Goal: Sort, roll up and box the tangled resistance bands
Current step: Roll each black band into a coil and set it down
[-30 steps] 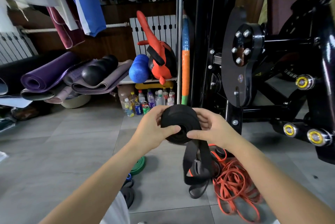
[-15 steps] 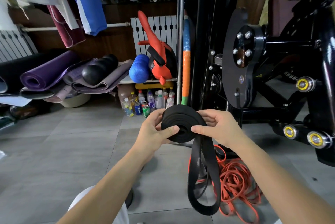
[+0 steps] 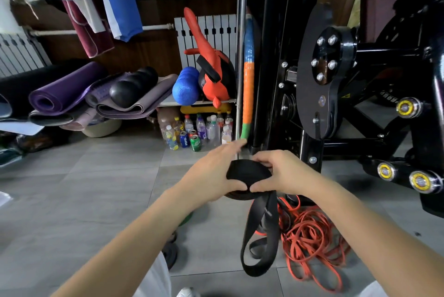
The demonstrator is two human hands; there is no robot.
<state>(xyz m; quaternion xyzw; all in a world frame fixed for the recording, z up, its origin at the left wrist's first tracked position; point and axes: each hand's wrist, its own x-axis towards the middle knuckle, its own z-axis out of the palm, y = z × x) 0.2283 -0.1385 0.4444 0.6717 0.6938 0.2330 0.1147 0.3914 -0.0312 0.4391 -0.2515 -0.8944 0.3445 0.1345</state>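
Note:
A wide black resistance band is wound into a thick roll (image 3: pixel 247 174) held in front of me over the floor. My left hand (image 3: pixel 211 176) presses its thumb on the roll's near face, with blurred straight fingers reaching past the top. My right hand (image 3: pixel 283 174) grips the roll from the right, thumb on the near face, fingers curled over the top. The band's loose loop (image 3: pixel 259 243) hangs down from the roll. A tangled pile of thin orange bands (image 3: pixel 312 246) lies on the tiles below right, with a black band among them.
A green rolled band (image 3: pixel 186 216) and a dark rolled band (image 3: pixel 171 252) lie on the floor under my left forearm. A black gym machine (image 3: pixel 336 75) stands at right. Bottles and cans (image 3: pixel 192 133), yoga mats (image 3: pixel 67 89) and rollers line the back wall.
The roll has tipped flatter and dropped lower. Both thumbs have met on its near face. My left fingers have straightened over the top. The hanging loop is shorter than one second ago.

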